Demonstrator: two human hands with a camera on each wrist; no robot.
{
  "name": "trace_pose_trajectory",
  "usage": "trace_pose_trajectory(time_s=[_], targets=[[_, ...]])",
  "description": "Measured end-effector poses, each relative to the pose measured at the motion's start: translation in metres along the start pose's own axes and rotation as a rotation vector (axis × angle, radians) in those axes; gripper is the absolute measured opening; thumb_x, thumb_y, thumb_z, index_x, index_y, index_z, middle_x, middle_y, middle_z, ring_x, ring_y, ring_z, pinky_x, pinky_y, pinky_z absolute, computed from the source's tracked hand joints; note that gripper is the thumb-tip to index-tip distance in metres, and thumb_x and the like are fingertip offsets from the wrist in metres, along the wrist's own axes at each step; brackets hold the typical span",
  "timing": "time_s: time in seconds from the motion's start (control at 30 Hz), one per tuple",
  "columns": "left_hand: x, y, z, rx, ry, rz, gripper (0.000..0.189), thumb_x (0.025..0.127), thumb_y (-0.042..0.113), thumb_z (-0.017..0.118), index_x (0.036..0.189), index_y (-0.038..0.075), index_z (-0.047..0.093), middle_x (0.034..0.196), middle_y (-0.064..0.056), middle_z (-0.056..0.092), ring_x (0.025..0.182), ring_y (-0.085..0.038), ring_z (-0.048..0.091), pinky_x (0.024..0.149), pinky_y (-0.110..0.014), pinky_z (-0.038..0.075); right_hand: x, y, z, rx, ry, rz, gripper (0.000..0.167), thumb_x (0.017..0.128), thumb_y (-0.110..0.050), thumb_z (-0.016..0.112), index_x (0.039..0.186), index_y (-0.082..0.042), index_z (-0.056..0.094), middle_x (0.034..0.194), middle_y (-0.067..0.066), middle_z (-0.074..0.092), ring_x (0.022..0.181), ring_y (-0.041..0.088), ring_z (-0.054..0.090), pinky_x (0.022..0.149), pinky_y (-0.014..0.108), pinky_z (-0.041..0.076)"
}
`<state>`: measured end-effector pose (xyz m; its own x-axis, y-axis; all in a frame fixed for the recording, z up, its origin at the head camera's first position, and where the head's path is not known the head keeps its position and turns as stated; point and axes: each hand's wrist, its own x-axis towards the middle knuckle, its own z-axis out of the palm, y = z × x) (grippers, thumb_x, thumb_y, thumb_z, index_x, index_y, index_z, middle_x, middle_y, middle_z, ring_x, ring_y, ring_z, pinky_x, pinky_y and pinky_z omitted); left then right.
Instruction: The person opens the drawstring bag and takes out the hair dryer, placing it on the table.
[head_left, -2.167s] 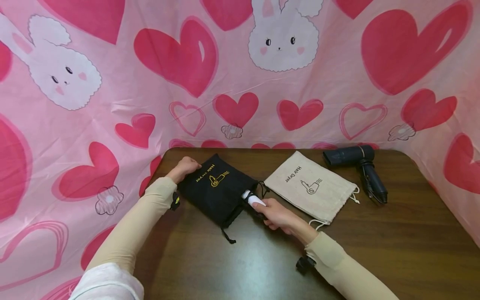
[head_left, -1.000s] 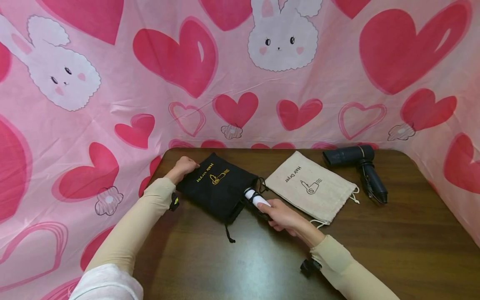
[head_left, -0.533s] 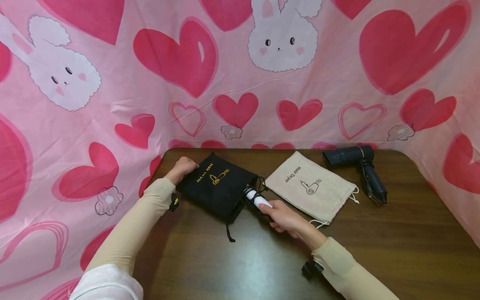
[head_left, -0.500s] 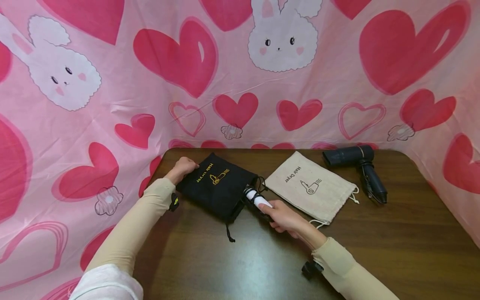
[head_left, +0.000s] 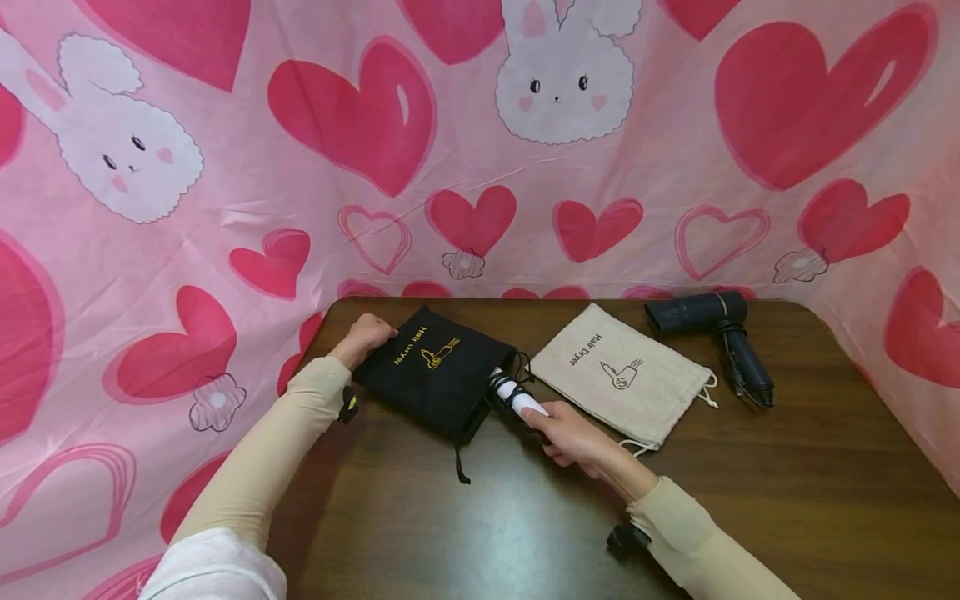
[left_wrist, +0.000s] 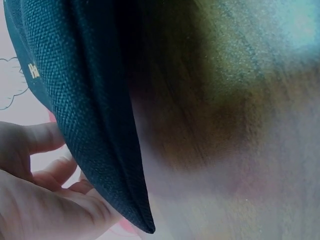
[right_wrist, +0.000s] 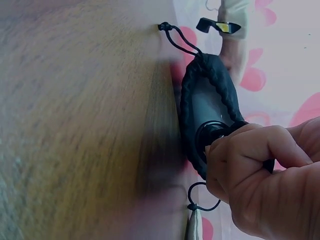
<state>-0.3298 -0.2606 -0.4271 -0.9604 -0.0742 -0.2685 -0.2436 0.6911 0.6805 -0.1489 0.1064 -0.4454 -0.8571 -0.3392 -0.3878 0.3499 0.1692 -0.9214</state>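
Observation:
A black drawstring bag [head_left: 431, 375] printed "Hair Dryer" in gold lies at the table's left. My left hand [head_left: 367, 335] pinches its closed end by a corner; in the left wrist view the thumb and fingers [left_wrist: 47, 137] are at the dark cloth. My right hand [head_left: 570, 433] grips the white handle [head_left: 520, 400] of a hair dryer, with black cord wound round it. The handle sticks out of the bag's mouth, and the dryer's head is hidden inside. Through the gathered mouth [right_wrist: 186, 107], the right wrist view shows a pale grey surface and loops of black cord [right_wrist: 210, 131].
A beige drawstring bag [head_left: 626, 379] with the same print lies flat right of the black one. Farther right, near the back edge, rests a dark blue hair dryer [head_left: 697, 312] with its cord bundled at the handle. A pink heart-print cloth [head_left: 465, 125] hangs behind the wooden table [head_left: 420, 533].
My right hand has shifted slightly right and toward me with the handle, and a little more of it shows outside the bag. The left hand has barely moved on the corner.

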Motion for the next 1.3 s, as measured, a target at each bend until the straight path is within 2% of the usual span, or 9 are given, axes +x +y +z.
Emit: trace_pose_trajectory(time_s=[0.37, 0.57, 0.7, 0.87, 1.13, 1.3], targets=[[0.0016, 0.0007, -0.0003, 0.004, 0.013, -0.028, 0.018, 0.099, 0.016, 0.066, 0.090, 0.001, 0.066, 0.084, -0.007, 0.053, 0.091, -0.028, 0.053, 0.077, -0.033, 0.042, -0.0027, 0.0005, -0.0002, 0.003, 0.027, 0.002, 0.037, 0.111, -0.031, 0.055, 0.123, 0.004, 0.055, 0.068, 0.000, 0.038, 0.050, 0.010, 0.033, 0.045, 0.022, 0.026], [0.0030, -0.0003, -0.0005, 0.014, 0.010, -0.019, 0.019, 0.099, 0.017, 0.066, 0.094, -0.001, 0.068, 0.086, -0.009, 0.054, 0.092, -0.029, 0.053, 0.079, -0.035, 0.044, -0.0036, 0.0012, -0.0008, -0.007, 0.039, 0.016, 0.037, 0.111, -0.031, 0.055, 0.124, 0.004, 0.054, 0.073, 0.002, 0.041, 0.052, 0.011, 0.033, 0.045, 0.022, 0.026], [0.0036, -0.0019, -0.0009, 0.020, 0.016, -0.015, 0.018, 0.099, 0.017, 0.066, 0.093, 0.000, 0.069, 0.088, -0.008, 0.057, 0.092, -0.028, 0.054, 0.079, -0.035, 0.045, -0.0039, 0.0016, -0.0015, -0.011, 0.045, 0.015, 0.039, 0.111, -0.032, 0.055, 0.126, 0.004, 0.054, 0.074, 0.002, 0.041, 0.053, 0.011, 0.033, 0.046, 0.022, 0.027], [0.0026, -0.0023, 0.0003, 0.002, 0.015, -0.024, 0.019, 0.099, 0.016, 0.065, 0.085, 0.003, 0.064, 0.083, -0.007, 0.052, 0.087, -0.027, 0.053, 0.074, -0.033, 0.044, -0.0053, 0.0025, -0.0017, -0.006, 0.053, 0.016, 0.039, 0.111, -0.031, 0.055, 0.128, 0.004, 0.054, 0.074, 0.002, 0.041, 0.052, 0.011, 0.032, 0.045, 0.022, 0.027], [0.0042, -0.0036, 0.0007, -0.014, 0.012, -0.041, 0.020, 0.099, 0.014, 0.065, 0.081, 0.005, 0.062, 0.079, -0.006, 0.049, 0.086, -0.027, 0.052, 0.073, -0.033, 0.043, -0.0076, 0.0034, -0.0013, -0.003, 0.062, -0.001, 0.031, 0.110, -0.030, 0.056, 0.111, 0.000, 0.055, 0.069, 0.000, 0.040, 0.051, 0.009, 0.033, 0.044, 0.021, 0.027], [0.0047, -0.0038, 0.0001, -0.027, 0.007, -0.055, 0.019, 0.100, 0.015, 0.064, 0.086, 0.002, 0.062, 0.079, -0.006, 0.047, 0.083, -0.027, 0.051, 0.071, -0.033, 0.043, -0.0085, 0.0033, -0.0007, -0.005, 0.078, -0.006, 0.030, 0.110, -0.029, 0.056, 0.111, 0.001, 0.056, 0.068, 0.000, 0.040, 0.051, 0.009, 0.033, 0.044, 0.022, 0.026]])
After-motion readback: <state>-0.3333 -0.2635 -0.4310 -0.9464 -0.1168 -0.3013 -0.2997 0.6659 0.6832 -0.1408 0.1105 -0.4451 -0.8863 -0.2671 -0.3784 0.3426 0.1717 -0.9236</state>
